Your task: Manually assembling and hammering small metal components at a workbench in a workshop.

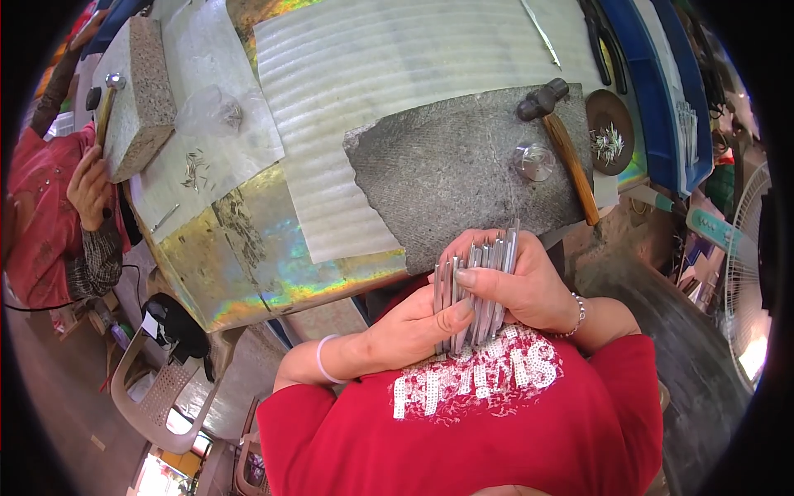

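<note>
Close to my chest, both hands are wrapped round a bundle of thin grey metal rods point(456, 285), which stand roughly upright side by side. My left hand point(413, 324) grips the bundle's left side, its thumb pressed across the rods. On the right side, my right hand point(523, 283) closes round them, with the thumb laid over the front. The palms hide parts of the rods. Just beyond my hands lies a dark grey rough mat point(447, 174). A hammer point(569, 157) with a wooden handle and a round clear container point(534, 162) rest on it.
At the right, a brown dish point(609, 132) holds small silvery pieces, near a blue tray point(662, 99) and black-handled pliers point(606, 50). White foam sheet point(331, 116) covers the table's middle. At left, another person's hand point(89, 188) holds a small hammer point(106, 107) over a stone block point(145, 91).
</note>
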Available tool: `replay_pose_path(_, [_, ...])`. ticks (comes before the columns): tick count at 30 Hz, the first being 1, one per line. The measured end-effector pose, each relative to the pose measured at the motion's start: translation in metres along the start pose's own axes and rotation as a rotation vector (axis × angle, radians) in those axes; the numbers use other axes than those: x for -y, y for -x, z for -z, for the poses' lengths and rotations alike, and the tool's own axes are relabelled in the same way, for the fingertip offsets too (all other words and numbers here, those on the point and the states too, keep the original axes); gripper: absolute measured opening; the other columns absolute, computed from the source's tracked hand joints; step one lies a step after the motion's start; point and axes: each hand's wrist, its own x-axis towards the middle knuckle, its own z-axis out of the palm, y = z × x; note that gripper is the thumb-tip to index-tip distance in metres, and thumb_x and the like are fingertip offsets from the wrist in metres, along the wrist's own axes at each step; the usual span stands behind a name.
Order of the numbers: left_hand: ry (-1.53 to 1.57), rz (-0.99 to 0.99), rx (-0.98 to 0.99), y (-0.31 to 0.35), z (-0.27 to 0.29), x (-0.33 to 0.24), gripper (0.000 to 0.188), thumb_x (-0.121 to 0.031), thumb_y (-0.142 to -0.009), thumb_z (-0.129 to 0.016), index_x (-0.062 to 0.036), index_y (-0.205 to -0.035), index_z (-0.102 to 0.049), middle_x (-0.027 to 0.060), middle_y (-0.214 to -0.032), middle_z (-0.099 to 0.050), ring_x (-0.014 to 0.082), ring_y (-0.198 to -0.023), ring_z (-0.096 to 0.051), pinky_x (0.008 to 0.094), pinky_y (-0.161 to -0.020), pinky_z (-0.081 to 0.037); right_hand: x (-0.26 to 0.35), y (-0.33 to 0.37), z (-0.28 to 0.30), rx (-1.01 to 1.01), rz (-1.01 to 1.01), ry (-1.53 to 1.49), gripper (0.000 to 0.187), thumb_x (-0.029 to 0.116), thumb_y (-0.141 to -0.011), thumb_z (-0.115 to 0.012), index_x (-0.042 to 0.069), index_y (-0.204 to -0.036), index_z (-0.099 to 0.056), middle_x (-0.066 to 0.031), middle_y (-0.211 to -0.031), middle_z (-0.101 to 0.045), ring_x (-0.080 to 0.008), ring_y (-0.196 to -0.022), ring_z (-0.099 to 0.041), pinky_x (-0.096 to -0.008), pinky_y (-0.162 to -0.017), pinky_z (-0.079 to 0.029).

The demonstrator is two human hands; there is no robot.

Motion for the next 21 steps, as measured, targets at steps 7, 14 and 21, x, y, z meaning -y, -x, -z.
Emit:
replay_pose_path(7, [0.099,0.005,-0.012,0.0036,0.0041,0.0027,0.05,-0.03,-0.097,-0.042,0.0001,-0.134,-0.029,0.0087,-0.127,-0.045,0.0172,-0.116,-0.046,0.033,-0.098,-0.037,0.0029,0.0008,-0.0015,-0.02,-0.068,-0.066,0.017,0.006,-0.082,-0.059,-0.001,-0.097,-0.057,-0.0063,-0.092,-0.062,-0.0116,-0.086,-0.059,-0.0268,-0.078,-0.049])
replay_pose_path(14, [0.191,0.008,0.036,0.0045,0.0081,0.0023,0.052,-0.032,-0.096,-0.043,0.0001,-0.134,-0.03,0.0112,-0.128,-0.045,0.021,-0.119,-0.046,0.0358,-0.1,-0.036,0.0006,-0.0007,-0.0045,-0.031,-0.049,-0.098,0.015,0.004,-0.081,-0.06,0.0,-0.096,-0.058,-0.0062,-0.094,-0.06,-0.0123,-0.087,-0.059,-0.027,-0.078,-0.048])
replay_pose_path(21, [0.213,0.006,0.059,0.0037,0.0072,-0.0003,0.051,-0.031,-0.096,-0.043,0.0023,-0.133,-0.032,0.0134,-0.127,-0.047,0.0226,-0.117,-0.048,0.0359,-0.1,-0.037,0.0059,-0.0017,-0.0091,-0.026,-0.027,-0.139,0.011,0.006,-0.08,-0.062,0.0,-0.089,-0.059,-0.0085,-0.098,-0.058,-0.0132,-0.089,-0.057,-0.028,-0.081,-0.046])
